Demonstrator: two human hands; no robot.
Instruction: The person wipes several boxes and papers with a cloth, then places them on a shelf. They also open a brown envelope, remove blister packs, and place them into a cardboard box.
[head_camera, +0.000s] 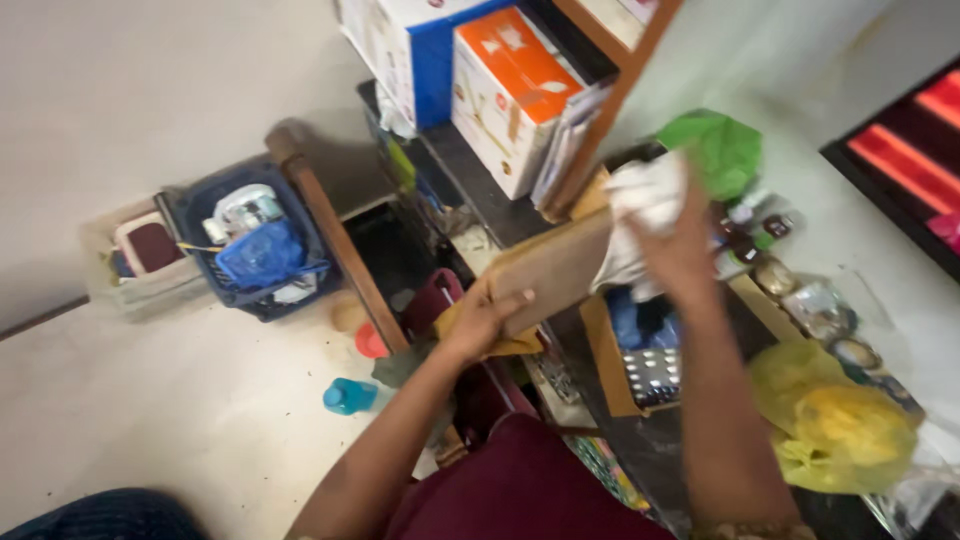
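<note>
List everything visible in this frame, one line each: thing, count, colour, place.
board: 1, brown, held over the shelf
cloth: 1, white, on the board's far end
boxes: 2, orange-white and blue-white, upper shelf
basket: 1, dark blue, floor left, filled
bottle: 1, teal, floor
green bag: 1, shelf right
yellow bag: 1, lower right
blister pack: 1, silver, in a carton
left hand: 1, grips the board's near end
right hand: 1, on the cloth
</note>
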